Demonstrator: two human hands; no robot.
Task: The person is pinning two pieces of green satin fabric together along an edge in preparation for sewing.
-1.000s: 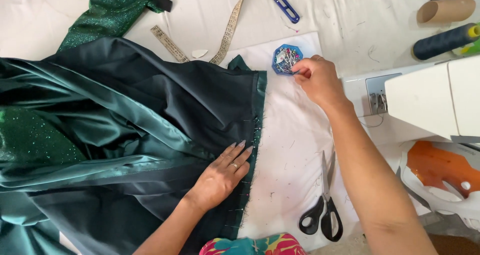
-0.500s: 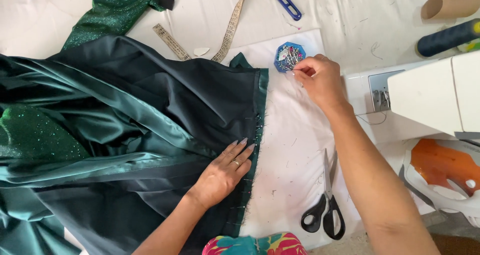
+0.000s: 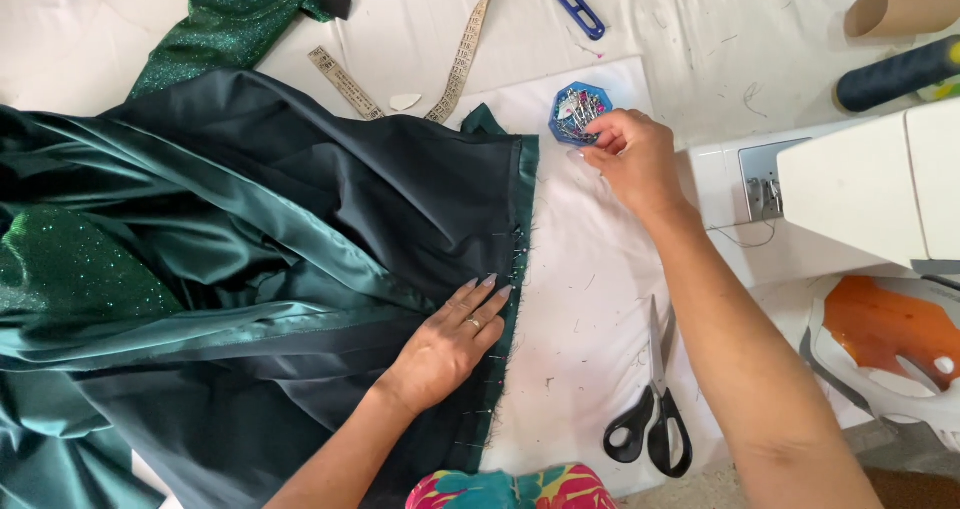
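Reaching into the blue pin dish (image 3: 577, 112), the right hand (image 3: 628, 159) pinches at loose pins and could get pricked, while the left hand (image 3: 455, 344), flat and wide, could let the dark green satin (image 3: 330, 219) slip.

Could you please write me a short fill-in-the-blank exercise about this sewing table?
1. The left hand lies flat on the dark ____ fabric.
2. The right hand reaches into a blue dish of ____.
3. The black-handled ____ lie on the white cloth beside the right forearm.

Missing words: green; pins; scissors
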